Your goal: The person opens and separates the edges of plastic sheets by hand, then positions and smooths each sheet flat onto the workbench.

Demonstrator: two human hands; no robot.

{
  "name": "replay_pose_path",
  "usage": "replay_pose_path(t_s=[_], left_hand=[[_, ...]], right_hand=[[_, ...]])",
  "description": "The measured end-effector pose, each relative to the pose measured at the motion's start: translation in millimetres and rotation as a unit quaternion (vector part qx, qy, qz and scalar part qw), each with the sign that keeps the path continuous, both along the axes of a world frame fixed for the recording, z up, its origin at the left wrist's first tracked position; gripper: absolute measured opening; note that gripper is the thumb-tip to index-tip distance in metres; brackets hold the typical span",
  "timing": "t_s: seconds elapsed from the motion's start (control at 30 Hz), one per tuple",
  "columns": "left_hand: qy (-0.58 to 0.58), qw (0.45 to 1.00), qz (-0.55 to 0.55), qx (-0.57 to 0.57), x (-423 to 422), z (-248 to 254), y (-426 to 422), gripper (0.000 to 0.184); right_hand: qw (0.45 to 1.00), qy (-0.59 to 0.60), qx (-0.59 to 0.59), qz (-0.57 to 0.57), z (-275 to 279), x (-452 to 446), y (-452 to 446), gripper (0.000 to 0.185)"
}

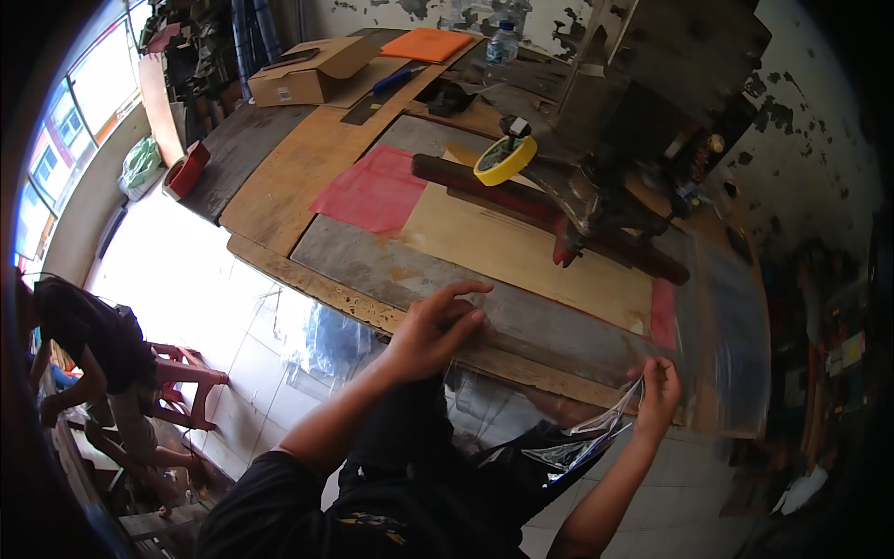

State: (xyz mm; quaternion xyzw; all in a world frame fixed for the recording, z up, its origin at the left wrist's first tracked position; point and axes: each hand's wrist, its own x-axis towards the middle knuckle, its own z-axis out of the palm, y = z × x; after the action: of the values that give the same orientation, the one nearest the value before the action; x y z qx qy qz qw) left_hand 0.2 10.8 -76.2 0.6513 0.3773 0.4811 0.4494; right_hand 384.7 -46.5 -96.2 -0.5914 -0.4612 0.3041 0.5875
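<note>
My left hand (436,334) hovers at the near edge of the worktable, its index finger stretched out and its thumb apart, with nothing visible in it. Off the table's front right edge, my right hand (657,396) pinches the edge of a thin, shiny clear plastic sheet (596,438). The sheet hangs down over my lap, and its lower part is hard to make out. Ahead of both hands, a long dark bar (521,200) of a press-like machine (596,186) lies across a cream strip (521,247) with red material (372,191) at its ends.
A roll of yellow tape (506,161) hangs on the machine. Behind are a cardboard box (312,79), an orange folder (428,44) and a water bottle (501,44). A red tape roll (186,170) sits at the left corner. Another person (102,363) is near a red stool (186,377).
</note>
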Motion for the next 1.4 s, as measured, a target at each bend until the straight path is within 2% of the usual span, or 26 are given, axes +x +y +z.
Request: replay_pose_path(t_s=[0.07,0.13,0.27,0.37,0.43,0.47,0.53,0.63,0.7,0.97,1.03,1.17,1.27,1.33,1.4], left_hand=[[-0.016,1.000,0.022,0.012,3.4,1.4,-0.3,0.029],[-0.108,0.992,0.050,-0.042,2.5,-0.4,1.0,0.024],[-0.135,0.984,0.116,0.017,-2.4,10.6,12.0,0.019],[-0.163,0.977,0.135,0.005,4.6,19.6,18.8,0.019],[-0.156,0.976,0.150,0.020,1.9,14.2,25.4,0.020],[-0.114,0.982,0.152,0.001,0.6,8.6,28.3,0.020],[-0.041,0.983,0.179,-0.006,1.4,1.7,29.1,0.021],[-0.030,0.981,0.189,0.009,1.2,-6.0,26.2,0.022],[-0.040,0.982,0.186,-0.004,1.9,-5.9,24.6,0.023],[-0.081,0.986,0.144,-0.037,-0.2,-14.0,27.0,0.022],[-0.091,0.987,0.129,-0.002,-0.7,-12.2,25.5,0.023],[-0.089,0.988,0.128,-0.004,-2.0,-10.0,25.3,0.025],[-0.092,0.989,0.113,-0.031,-4.8,-2.8,23.9,0.031],[-0.130,0.981,0.088,-0.110,-6.2,3.8,21.4,0.036],[-0.128,0.983,0.077,-0.110,-9.0,2.3,24.5,0.037]], right_hand=[[1.000,0.005,-0.001,0.007,-1.0,-1.2,-6.2,0.023],[0.999,0.005,0.012,0.035,2.5,-8.4,-13.3,0.028],[0.994,-0.014,0.084,0.068,-0.2,-32.0,-17.6,0.035],[0.992,-0.011,0.090,0.091,-5.6,-30.6,-9.2,0.037],[0.994,-0.032,0.083,0.059,-9.2,-28.8,-0.3,0.041],[0.996,-0.061,0.063,0.021,-13.8,-28.7,0.3,0.043],[0.995,-0.077,0.060,0.014,-17.0,-30.9,1.4,0.042],[0.997,-0.048,0.049,0.035,-18.1,-31.6,1.3,0.038],[0.997,0.006,0.056,0.058,-20.8,-31.4,3.6,0.036],[0.998,-0.012,0.057,0.027,-16.9,-41.0,4.6,0.034],[0.998,-0.002,0.057,0.027,-16.2,-41.4,4.1,0.033],[0.997,-0.003,0.066,0.030,-15.8,-39.9,4.3,0.032],[0.998,0.023,0.048,0.041,-9.8,-40.2,0.9,0.031],[0.997,0.044,0.030,0.049,-9.5,-39.7,0.1,0.029],[0.998,0.032,0.039,0.038,-13.1,-38.3,1.5,0.031]])
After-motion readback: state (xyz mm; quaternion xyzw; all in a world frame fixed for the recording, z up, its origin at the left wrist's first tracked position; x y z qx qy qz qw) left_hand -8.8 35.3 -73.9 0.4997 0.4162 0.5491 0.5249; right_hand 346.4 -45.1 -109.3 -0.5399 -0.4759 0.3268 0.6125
